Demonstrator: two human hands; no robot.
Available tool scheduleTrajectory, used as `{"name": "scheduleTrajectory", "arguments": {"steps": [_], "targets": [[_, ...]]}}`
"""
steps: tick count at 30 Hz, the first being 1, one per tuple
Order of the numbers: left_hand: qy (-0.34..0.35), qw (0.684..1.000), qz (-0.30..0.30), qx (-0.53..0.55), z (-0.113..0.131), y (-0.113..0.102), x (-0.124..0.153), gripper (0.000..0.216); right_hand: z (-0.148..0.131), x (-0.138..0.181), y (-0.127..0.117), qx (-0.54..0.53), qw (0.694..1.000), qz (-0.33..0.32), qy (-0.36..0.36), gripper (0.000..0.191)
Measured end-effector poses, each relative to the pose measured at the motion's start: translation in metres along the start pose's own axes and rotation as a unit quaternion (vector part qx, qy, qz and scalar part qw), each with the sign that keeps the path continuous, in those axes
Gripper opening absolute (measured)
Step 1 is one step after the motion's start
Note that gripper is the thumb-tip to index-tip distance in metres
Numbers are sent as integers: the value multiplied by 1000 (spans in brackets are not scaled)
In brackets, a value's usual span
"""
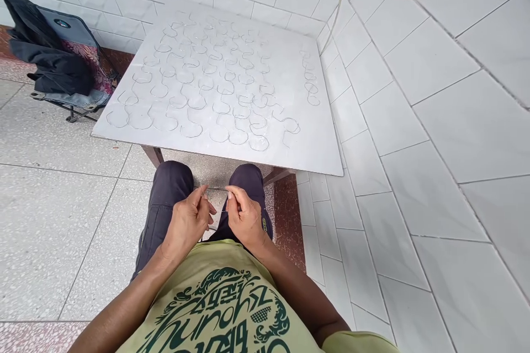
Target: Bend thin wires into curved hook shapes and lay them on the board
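Note:
My left hand [190, 220] and my right hand [244, 215] are held close together over my lap, just below the near edge of the white board [318, 138]. Both pinch a thin piece of metal wire [215, 188] that runs between the fingertips. The fingers of each hand are curled and closed on it. On the board in front of me lie several bent S-shaped wire hooks [215, 88], spread in rough rows, with a short column of hooks [310, 77] apart at the right.
A white tiled wall [434, 94] runs along the right, close to the board. A folding chair with dark clothes [58, 60] stands at the far left. A thin cable [337, 5] hangs down the wall corner. Tiled floor [62, 204] lies to my left.

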State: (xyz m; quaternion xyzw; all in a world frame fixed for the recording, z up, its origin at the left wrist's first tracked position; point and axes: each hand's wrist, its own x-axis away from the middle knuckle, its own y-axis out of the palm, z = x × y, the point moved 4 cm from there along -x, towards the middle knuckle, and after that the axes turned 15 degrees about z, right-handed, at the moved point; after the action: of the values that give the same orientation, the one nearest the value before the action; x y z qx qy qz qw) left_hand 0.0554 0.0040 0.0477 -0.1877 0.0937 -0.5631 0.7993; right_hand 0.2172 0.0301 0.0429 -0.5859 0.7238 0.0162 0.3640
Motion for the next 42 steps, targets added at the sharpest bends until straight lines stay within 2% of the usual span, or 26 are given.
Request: {"name": "scheduleTrajectory", "arguments": {"steps": [6, 11, 14, 17, 24, 29, 33, 38, 42], "targets": [[30, 999, -25, -26, 2, 1, 2, 46, -5, 10, -1, -4, 998, -23, -61, 29], [39, 998, -45, -5, 10, 2, 7, 54, -4, 14, -10, 2, 999, 26, -23, 25], [26, 999, -27, -4, 8, -3, 17, 62, -4, 16, -15, 6, 999, 51, -4, 24], [40, 999, 7, -32, 6, -8, 29, 61, -8, 19, -16, 8, 999, 51, -10, 24], [93, 992, 42, -75, 8, -15, 42, 46, -19, 32, -13, -12, 999, 17, -48, 26], [114, 990, 8, -78, 0, -12, 46, 46, -18, 39, -19, -4, 999, -13, -52, 27], [130, 988, -25, -81, 2, -10, 48, 49, -17, 42, -24, 7, 999, -27, -46, 26], [140, 986, -39, -86, 8, -12, 51, 47, -18, 42, -24, 17, 999, -39, -33, 25], [121, 989, -39, -72, 1, -14, 53, 45, -20, 43, -21, 9, 998, -50, -24, 25]]}}
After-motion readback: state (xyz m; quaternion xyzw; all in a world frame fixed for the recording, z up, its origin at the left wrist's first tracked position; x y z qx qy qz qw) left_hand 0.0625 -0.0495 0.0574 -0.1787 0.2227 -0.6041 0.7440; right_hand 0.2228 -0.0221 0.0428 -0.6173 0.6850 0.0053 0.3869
